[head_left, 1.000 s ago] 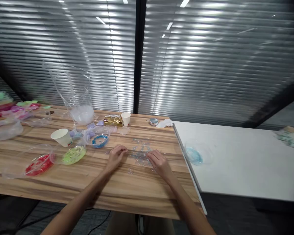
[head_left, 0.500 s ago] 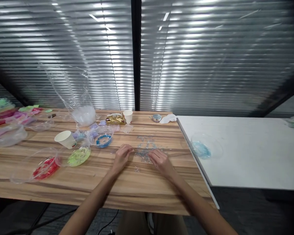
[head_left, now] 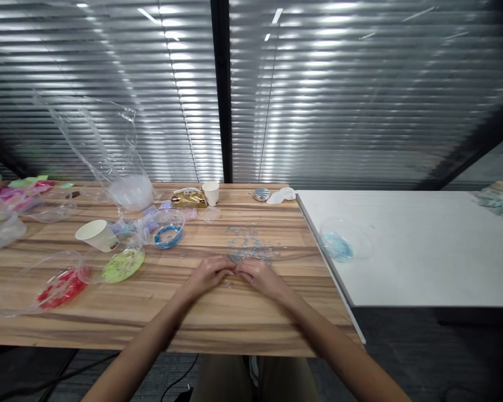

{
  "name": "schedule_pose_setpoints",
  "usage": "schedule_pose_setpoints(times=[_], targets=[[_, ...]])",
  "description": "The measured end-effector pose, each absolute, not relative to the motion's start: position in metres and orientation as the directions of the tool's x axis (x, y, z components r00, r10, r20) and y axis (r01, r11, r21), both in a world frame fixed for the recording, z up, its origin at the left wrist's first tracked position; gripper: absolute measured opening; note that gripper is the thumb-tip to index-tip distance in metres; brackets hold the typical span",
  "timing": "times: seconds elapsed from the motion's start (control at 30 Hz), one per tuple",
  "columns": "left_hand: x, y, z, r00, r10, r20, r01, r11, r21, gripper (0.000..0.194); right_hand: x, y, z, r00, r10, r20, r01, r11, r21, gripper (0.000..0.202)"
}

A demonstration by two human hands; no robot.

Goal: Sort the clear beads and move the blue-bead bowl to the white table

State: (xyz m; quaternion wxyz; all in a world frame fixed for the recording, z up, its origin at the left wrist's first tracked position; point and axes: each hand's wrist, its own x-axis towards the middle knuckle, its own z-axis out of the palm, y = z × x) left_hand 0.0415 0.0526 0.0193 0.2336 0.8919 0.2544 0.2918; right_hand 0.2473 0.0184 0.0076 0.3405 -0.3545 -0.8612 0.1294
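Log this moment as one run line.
left hand: meets right hand | clear pieces: scattered just beyond | red bowl: person's left

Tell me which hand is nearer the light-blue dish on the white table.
Right. The right hand is left of the dish; the left hand is beside it, farther left.

Wooden table (head_left: 260, 329): bare strip along the near edge, open to a low pass. Left side: obstructed by clear bowls with red pieces (head_left: 62, 288) and green pieces (head_left: 124, 264), plus a tilted paper cup (head_left: 98, 235). Far left: tall clear bag (head_left: 131, 191), upright, blocking a low reach. White table (head_left: 436, 257): wide bare middle; one bowl with pale blue contents (head_left: 337, 245) near its left edge.
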Motion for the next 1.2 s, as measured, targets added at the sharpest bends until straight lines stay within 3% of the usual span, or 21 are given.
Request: schedule_pose_setpoints(times=[0.33,0.57,0.9,1.07,1.2], targets=[[0.038,0.054,0.012,0.661,0.688,0.3,0.364,-0.644,0.673,0.016,0.251,0.021,-0.001,-0.54,0.637,0.549,0.515,0.767,-0.384,0.011],[0.032,0.056,0.014,0.587,0.762,0.272,0.43,-0.579,0.693,0.018,0.258,0.02,0.007,-0.54,0.608,0.582,0.583,0.769,-0.263,0.024],[0.02,0.062,0.032,0.71,0.679,0.185,0.369,-0.583,0.724,0.014,0.264,0.023,0.023,-0.498,0.621,0.605,0.596,0.752,-0.281,0.021],[0.019,0.062,0.033,0.757,0.645,0.11,0.362,-0.553,0.75,0.026,0.254,0.016,0.02,-0.589,0.646,0.486,0.561,0.76,-0.33,0.011],[0.022,0.061,0.03,0.773,0.628,0.09,0.338,-0.527,0.78,0.025,0.246,0.012,0.019,-0.614,0.652,0.444,0.566,0.756,-0.328,0.007]])
